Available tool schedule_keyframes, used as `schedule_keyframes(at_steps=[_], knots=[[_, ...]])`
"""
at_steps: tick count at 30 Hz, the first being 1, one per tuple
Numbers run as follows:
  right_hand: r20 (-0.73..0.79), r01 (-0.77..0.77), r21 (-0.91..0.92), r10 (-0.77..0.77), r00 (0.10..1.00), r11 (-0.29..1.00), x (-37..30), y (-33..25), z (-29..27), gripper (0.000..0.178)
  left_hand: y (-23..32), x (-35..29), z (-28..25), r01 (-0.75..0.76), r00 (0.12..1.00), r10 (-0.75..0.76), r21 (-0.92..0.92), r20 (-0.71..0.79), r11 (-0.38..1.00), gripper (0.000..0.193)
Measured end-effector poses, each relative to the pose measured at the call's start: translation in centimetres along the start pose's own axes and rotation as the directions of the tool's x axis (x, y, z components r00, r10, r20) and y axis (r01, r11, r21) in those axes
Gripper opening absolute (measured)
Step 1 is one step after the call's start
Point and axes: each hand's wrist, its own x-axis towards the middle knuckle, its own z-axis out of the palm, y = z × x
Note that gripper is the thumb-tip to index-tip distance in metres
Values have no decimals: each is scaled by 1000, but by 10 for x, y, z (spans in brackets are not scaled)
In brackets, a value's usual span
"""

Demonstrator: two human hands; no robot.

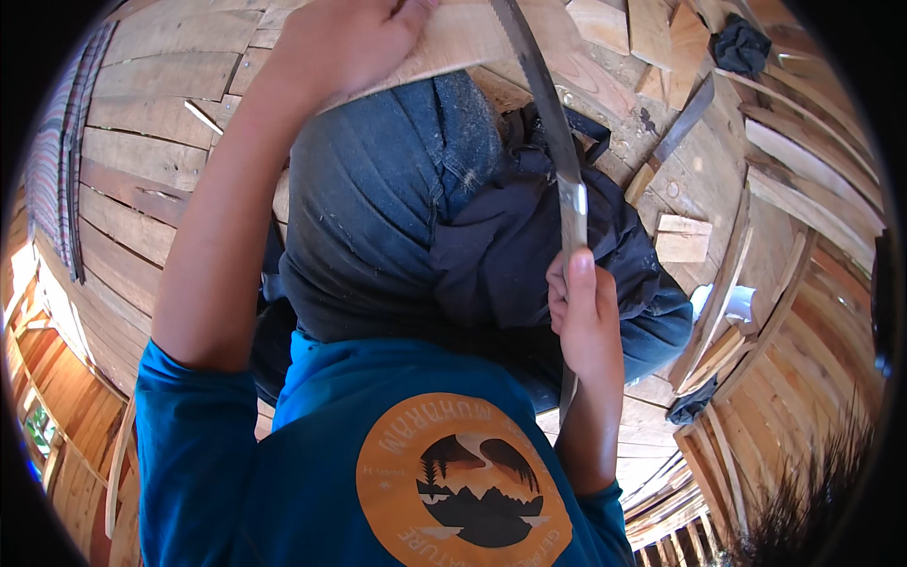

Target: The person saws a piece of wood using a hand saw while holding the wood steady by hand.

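Observation:
My right hand [586, 300] is closed round the long wooden handle of a saw [546, 99], thumb lying along it. The saw's narrow, toothed metal blade points away from me and crosses a pale wooden board [463, 33] at the top of the view. On that board, to the left of the blade, my left hand [364, 42] holds it down; its fingertips are partly cut off by the upper edge. The board lies just beyond my bent leg in dark blue jeans [378, 198], which has sawdust on it. A dark cloth [510, 227] is bunched across my lap.
A long blade with a wooden handle [673, 132] lies on the plank floor [161, 123] to the right. Nearby are a small wood block [682, 238], several long planks [812, 189] and a black crumpled bundle [742, 45]. A striped cloth [66, 151] hangs at the far left.

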Motion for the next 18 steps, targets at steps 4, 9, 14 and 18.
schedule_keyframes(at_steps=[4, 9, 14, 18], knots=[[-7, -14, -28, 14, 1000, 1000, 28, -19, 11, 56, 2, -4, -2, -31, 1000, 31, -20, 4, 999, 49], [5, 45, -71, -45, 999, 996, 0, -6, 7, 55, 3, -2, -9, -70, 997, 70, -6, 11, 998, 48], [29, 20, -23, -20, 999, 1000, 20, -20, 16, 56, 6, -5, -4, -88, 994, 85, -42, -73, 995, 46], [29, 43, -18, -43, 999, 999, 28, -25, 20, 56, 1, -1, -1, -87, 992, 82, -54, -97, 995, 46]])
